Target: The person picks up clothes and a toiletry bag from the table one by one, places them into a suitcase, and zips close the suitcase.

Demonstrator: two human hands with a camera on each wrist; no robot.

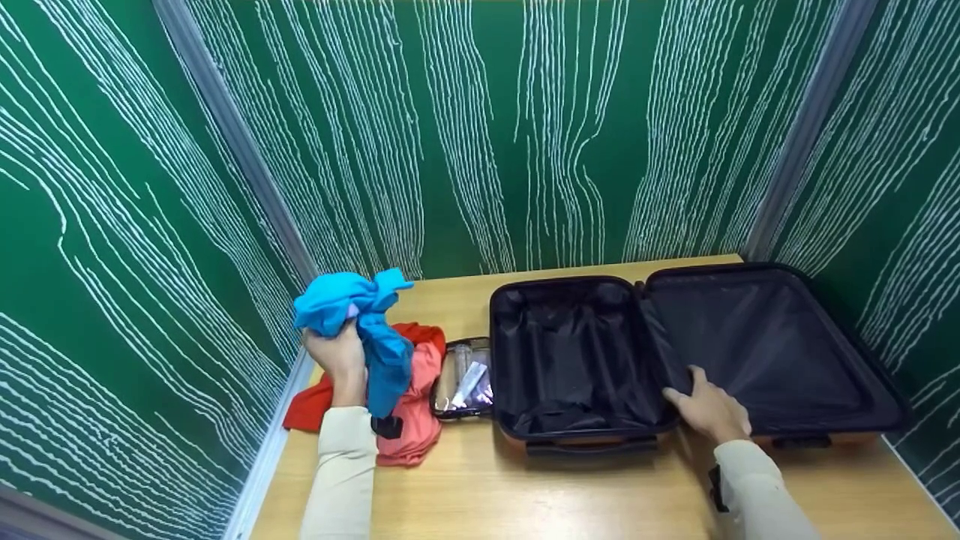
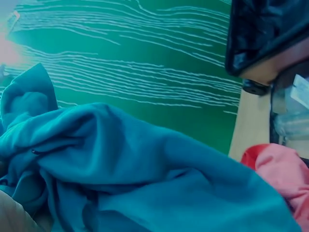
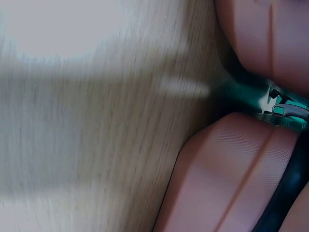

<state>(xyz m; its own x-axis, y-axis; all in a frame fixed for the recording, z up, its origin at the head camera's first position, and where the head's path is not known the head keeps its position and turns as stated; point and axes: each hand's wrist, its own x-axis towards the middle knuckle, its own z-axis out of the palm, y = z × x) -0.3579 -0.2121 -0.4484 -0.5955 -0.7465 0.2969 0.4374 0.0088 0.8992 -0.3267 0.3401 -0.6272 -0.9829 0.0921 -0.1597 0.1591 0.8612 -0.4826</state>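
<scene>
Bench front: pale wood-grain bench (image 1: 480, 502), glare on it; both sleeves cut off by the lower edge of the head view.
Right hand: right hand (image 1: 709, 409) grips the near inner rim of the open suitcase (image 1: 577, 352)'s right half; fingertips are hard to make out against the dark lining.
Left hand: left hand (image 1: 337, 356) clutches a bunched blue cloth (image 1: 386, 360) above the bench, its fingers mostly covered.
Under the blue: coral cloth (image 1: 420, 420) and red cloth (image 1: 307, 405), partly hidden; whether the red is one piece cannot be told.
Clear pouch: black-edged pouch (image 1: 444, 386), between the cloths and suitcase, its contents blurred.
Suitcase shells: orange outside, cut off in the right wrist view.
Behind: green wall (image 1: 510, 150) with white wavy lines.
</scene>
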